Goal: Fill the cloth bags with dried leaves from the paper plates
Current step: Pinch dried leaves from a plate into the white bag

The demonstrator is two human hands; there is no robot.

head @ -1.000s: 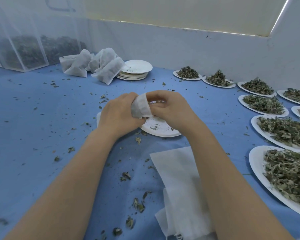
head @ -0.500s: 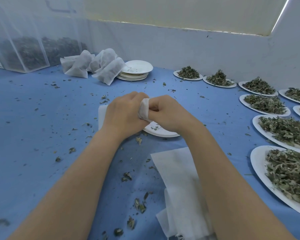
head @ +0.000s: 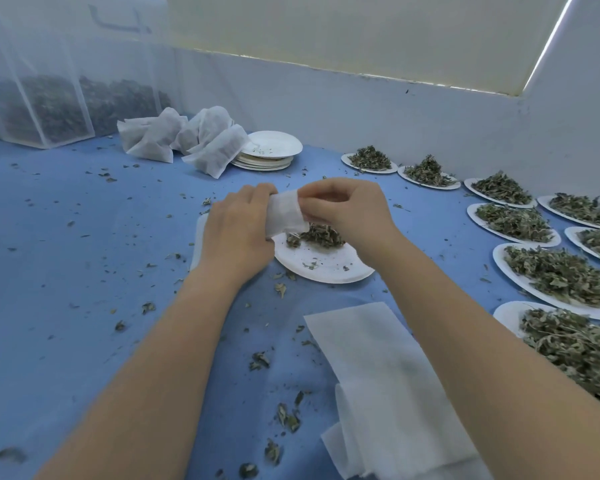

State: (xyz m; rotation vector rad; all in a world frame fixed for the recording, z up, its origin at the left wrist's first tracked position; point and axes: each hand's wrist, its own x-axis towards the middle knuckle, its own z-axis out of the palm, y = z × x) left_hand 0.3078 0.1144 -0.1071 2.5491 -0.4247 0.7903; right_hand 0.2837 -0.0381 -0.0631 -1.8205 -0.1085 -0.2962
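From the head camera, the left hand and the right hand both have their grip closed on a white cloth bag, pinching its mouth just above a paper plate on the blue bench, where a small heap of dried leaves lies under the bag. More plates heaped with leaves line the right side, a stack of flat empty bags lies near, and filled bags rest against stacked plates at the far end.

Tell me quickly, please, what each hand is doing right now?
Left hand: closed, gripping the cloth bag.
Right hand: closed, pinching the same cloth bag's edge.
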